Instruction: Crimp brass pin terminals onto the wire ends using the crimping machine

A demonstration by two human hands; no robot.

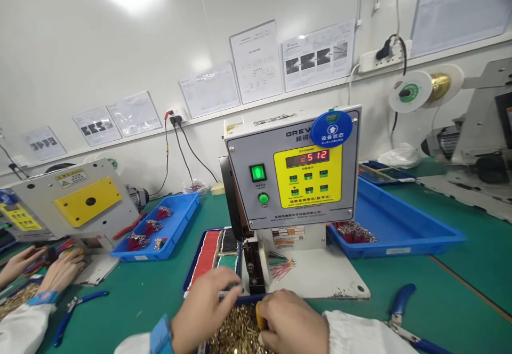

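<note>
My left hand (pixel 206 306) is curled, its fingertips pinched at the foot of a grey crimping machine (pixel 294 175) whose display reads 2512. My right hand (pixel 290 322) is closed beside it over a pile of small brass terminals (pixel 236 335). Something small and yellow shows at its thumb, too small to name. Both hands sit just in front of the machine's press slot (pixel 252 268). Thin red and green wires (pixel 282 266) lie on the machine's white base. A dark tray of red, black and green wire pieces (pixel 210 255) stands left of the slot.
Blue trays stand at left (pixel 176 231) and at right (pixel 400 226), each holding wire bundles. Blue-handled cutters lie at right (pixel 400 311) and at left (pixel 76 306). A co-worker's hands (pixel 44 268) work at another machine (pixel 76 204) on the left. A terminal reel (pixel 424 90) is mounted far right.
</note>
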